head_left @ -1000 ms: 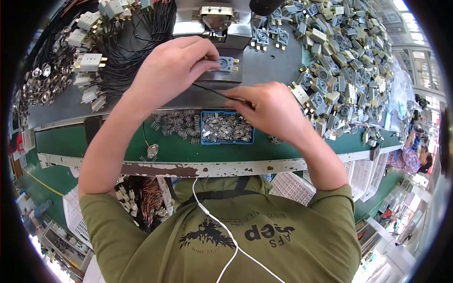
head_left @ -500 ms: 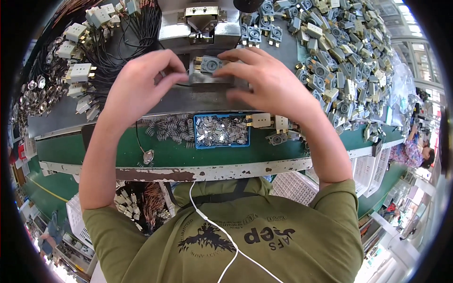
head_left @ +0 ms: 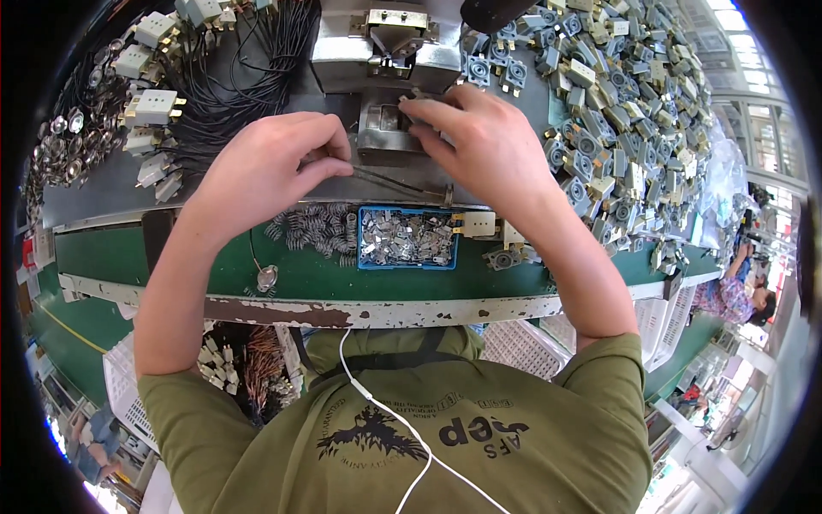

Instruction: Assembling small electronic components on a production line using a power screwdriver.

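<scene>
My left hand [head_left: 278,163] is closed in a pinch just left of a metal fixture block [head_left: 385,141]. From its fingertips a thin dark wire-like strip [head_left: 390,181] runs right along the bench, near a small brass-coloured piece [head_left: 448,195]. My right hand [head_left: 484,137] is closed at the right side of the block, its fingertips around a small grey socket part [head_left: 417,96] that they mostly hide. The block's recess shows bare metal. Behind it stands a steel press [head_left: 398,47].
Grey and cream socket parts [head_left: 612,128] heap at the right. Black wires [head_left: 257,86] with cream plugs [head_left: 154,107] lie left, beside round metal pieces [head_left: 73,146]. In front are springs [head_left: 312,231] and a blue tray [head_left: 363,257] of metal clips. A person [head_left: 736,291] sits far right.
The grey socket part has come out of the fixture's recess and is now at my right fingertips. My left fingertips have closed on the dark strip. The whole view has shifted slightly.
</scene>
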Tool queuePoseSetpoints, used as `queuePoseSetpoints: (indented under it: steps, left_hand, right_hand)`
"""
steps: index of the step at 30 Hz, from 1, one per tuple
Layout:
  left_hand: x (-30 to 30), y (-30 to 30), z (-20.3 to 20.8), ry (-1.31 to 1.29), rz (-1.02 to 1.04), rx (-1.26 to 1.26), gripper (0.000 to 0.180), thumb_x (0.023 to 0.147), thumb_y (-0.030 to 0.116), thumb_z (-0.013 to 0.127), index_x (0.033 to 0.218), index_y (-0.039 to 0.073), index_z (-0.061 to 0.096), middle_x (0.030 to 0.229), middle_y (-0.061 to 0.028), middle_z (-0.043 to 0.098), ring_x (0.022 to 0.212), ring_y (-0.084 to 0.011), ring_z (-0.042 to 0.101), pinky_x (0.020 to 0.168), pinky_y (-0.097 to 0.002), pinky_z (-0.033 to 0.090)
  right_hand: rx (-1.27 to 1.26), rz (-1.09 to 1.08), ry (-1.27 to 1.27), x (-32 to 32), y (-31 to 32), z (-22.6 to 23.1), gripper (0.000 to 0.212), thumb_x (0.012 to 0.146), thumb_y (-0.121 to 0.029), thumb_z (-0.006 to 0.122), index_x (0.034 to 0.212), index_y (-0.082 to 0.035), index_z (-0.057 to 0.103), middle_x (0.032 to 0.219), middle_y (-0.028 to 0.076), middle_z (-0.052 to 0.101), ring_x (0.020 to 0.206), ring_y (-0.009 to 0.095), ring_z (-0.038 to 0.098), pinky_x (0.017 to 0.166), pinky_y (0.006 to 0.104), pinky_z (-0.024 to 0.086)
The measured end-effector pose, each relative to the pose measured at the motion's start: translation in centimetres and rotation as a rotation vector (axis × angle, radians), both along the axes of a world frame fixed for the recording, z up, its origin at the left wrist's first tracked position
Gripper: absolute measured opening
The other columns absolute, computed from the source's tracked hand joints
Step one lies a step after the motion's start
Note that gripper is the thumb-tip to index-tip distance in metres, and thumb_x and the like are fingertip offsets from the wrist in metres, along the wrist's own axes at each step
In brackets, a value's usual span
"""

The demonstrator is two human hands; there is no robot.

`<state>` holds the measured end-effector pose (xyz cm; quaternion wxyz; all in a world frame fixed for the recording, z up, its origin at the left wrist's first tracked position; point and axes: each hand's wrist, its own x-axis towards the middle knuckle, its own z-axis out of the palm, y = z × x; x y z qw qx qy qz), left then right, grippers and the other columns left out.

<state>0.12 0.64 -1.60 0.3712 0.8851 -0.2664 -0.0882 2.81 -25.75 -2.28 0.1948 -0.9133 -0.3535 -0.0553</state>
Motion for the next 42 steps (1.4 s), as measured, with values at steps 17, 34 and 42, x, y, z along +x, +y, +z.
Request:
queuePoseSetpoints:
  steps: [17, 34, 42]
  left_hand:
    - [-0.1, 0.2, 0.2, -0.014, 0.021, -0.011, 0.017, 0.088, 0.012, 0.074, 0.093, 0.002, 0.062, 0.085, -0.012, 0.067, 0.081, -0.031, 0.066, 0.07, -0.0393, 0.052]
    - [3.3, -3.9, -2.4, -0.423, 0.018, -0.052, 0.01, 0.089, 0.011, 0.073, 0.094, 0.005, 0.067, 0.092, -0.0077, 0.069, 0.083, -0.0291, 0.068, 0.074, -0.0381, 0.056]
    - [3.4, -4.4, -2.4, -0.424, -0.003, 0.012, 0.012, 0.089, 0.012, 0.073, 0.096, 0.006, 0.067, 0.095, -0.0065, 0.067, 0.087, -0.0284, 0.067, 0.076, -0.038, 0.055]
  right_hand:
    - [0.082, 0.014, 0.008, 0.5, 0.4, -1.7, 0.024, 0.086, -0.017, 0.077, 0.109, -0.009, 0.072, 0.102, 0.01, 0.071, 0.096, 0.032, 0.067, 0.084, 0.0427, 0.055]
    - [-0.044, 0.002, -0.001, -5.9, -0.7, -1.6, 0.015, 0.086, -0.013, 0.076, 0.096, -0.007, 0.066, 0.087, 0.007, 0.06, 0.083, 0.028, 0.059, 0.075, 0.04, 0.051]
    - [0.388, -0.115, 0.397, -7.2, -1.3, -0.1, 0.027, 0.087, -0.006, 0.08, 0.111, -0.004, 0.067, 0.107, 0.009, 0.07, 0.084, 0.024, 0.07, 0.069, 0.0339, 0.056]
